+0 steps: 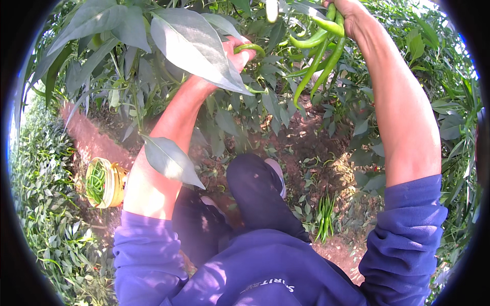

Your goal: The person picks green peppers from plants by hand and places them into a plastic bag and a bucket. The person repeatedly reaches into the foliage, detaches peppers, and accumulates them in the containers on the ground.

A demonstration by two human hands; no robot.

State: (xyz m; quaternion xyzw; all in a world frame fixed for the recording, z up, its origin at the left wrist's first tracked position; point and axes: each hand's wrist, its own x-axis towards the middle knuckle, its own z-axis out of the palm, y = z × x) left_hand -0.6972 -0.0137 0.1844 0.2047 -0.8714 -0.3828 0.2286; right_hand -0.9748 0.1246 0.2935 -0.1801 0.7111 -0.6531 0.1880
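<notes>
Up among the pepper plants, my left hand (240, 55) is closed around a curved green chili pepper (250, 47). A large leaf (191, 42) in front covers part of that hand and wrist. At the top right, my right hand (347, 13) grips a bunch of long green chili peppers (325, 49), whose tips hang down and to the left. The top of the right hand is cut off by the picture's edge.
A yellow bucket (115, 185) holding green peppers stands on the soil at the left. Several loose green peppers (325, 218) lie in a bundle on the ground, right of my bent knee (252, 179). Dense pepper foliage (417, 46) rises on both sides.
</notes>
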